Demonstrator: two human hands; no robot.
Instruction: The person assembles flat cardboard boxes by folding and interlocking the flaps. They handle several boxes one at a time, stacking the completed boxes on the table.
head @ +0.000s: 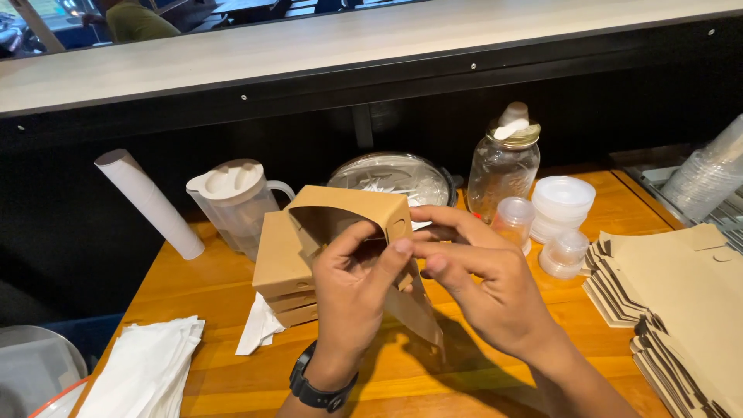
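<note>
While both hands meet above the middle of the wooden table (232, 379), the scene reads so:

Box in hand: a brown cardboard box (352, 213), half folded, held up off the table over its middle; matte kraft board, sharp creases, one curved flap open and a loose panel hanging down below the palms.

Left hand (352, 290): fingers pinched on the box's near flap, thumb tip pressed on the card beside the other hand's fingertips; a black watch on the wrist.

Right hand (484, 282): fingers curled around the box's right side, gripping its edge, index laid along the top.

Folded boxes (282, 267): a short stack of the same brown card, just behind the left hand, square and flat-topped.

Flat blanks (681, 294): layered unfolded card at the table's right edge.

Napkins (147, 368): soft white paper at the near left corner.

Jug (236, 197): clear plastic with a white lid, toward the far left.

Jar (503, 166): clear glass, rounded, metal lid, at the far edge.

Small cups (561, 209): translucent plastic with lids, right of the jar.
</note>
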